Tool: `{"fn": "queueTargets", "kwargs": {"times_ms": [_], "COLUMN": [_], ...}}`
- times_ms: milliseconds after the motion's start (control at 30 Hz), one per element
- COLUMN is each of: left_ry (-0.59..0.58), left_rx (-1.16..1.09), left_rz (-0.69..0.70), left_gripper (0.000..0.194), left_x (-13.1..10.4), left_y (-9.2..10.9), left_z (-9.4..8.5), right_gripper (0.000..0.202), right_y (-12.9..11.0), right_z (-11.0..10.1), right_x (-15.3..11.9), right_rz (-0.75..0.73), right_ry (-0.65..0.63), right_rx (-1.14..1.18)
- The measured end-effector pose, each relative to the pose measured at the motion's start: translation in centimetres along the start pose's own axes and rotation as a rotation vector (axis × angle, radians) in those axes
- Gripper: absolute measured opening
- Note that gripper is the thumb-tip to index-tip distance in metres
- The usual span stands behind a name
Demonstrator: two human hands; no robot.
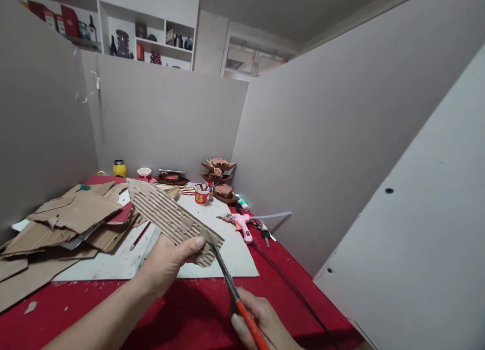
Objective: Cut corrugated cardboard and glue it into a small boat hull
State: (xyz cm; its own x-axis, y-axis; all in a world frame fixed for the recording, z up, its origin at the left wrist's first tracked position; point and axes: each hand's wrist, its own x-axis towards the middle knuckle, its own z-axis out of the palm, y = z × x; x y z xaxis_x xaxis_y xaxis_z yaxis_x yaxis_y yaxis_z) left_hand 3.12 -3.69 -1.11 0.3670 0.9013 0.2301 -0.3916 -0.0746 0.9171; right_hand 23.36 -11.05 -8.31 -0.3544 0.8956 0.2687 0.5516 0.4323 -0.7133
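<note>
My left hand [170, 261] grips a strip of corrugated cardboard [166, 213] near its right end, thumb on top and the ridged side facing up. My right hand [261, 317] is closed round the orange handle of a pair of scissors [223, 269]. The blades reach up and to the left across the right end of the strip, close to my left thumb. Whether the blades are parted, I cannot tell. Beneath the strip lies a white board [235, 264].
Torn cardboard pieces [79, 208] are heaped at the left. A pink glue gun [240, 223] with its cord and some keys [266, 235] lie at the right. Farther back stand a red paper cup [201, 196], brown model boats [217, 176] and a yellow jar [119, 169]. Grey panels [170, 117] enclose the red table.
</note>
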Motion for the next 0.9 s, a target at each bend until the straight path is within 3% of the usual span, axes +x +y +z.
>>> {"fn": "queueTargets", "kwargs": {"times_ms": [267, 500, 667, 900], "left_ry": [0.010, 0.160, 0.113, 0.096], "left_rx": [0.004, 0.006, 0.094, 0.004], "left_rz": [-0.018, 0.020, -0.033, -0.061], "left_gripper": [0.020, 0.023, 0.021, 0.020], "left_x": [-0.1, -0.2, -0.5, -0.6], "left_y": [-0.1, -0.4, -1.2, -1.7], "left_z": [0.1, 0.4, 0.3, 0.5], "right_gripper": [0.035, 0.040, 0.042, 0.044], "right_y": [1.3, 0.1, -1.5, -1.1], "right_z": [1.1, 1.1, 0.4, 0.7], "right_x": [-0.2, -0.2, -0.1, -0.2], "right_rz": [0.004, 0.008, 0.044, 0.094], "right_ry": [0.013, 0.028, 0.112, 0.020], "right_rx": [0.072, 0.110, 0.056, 0.102]}}
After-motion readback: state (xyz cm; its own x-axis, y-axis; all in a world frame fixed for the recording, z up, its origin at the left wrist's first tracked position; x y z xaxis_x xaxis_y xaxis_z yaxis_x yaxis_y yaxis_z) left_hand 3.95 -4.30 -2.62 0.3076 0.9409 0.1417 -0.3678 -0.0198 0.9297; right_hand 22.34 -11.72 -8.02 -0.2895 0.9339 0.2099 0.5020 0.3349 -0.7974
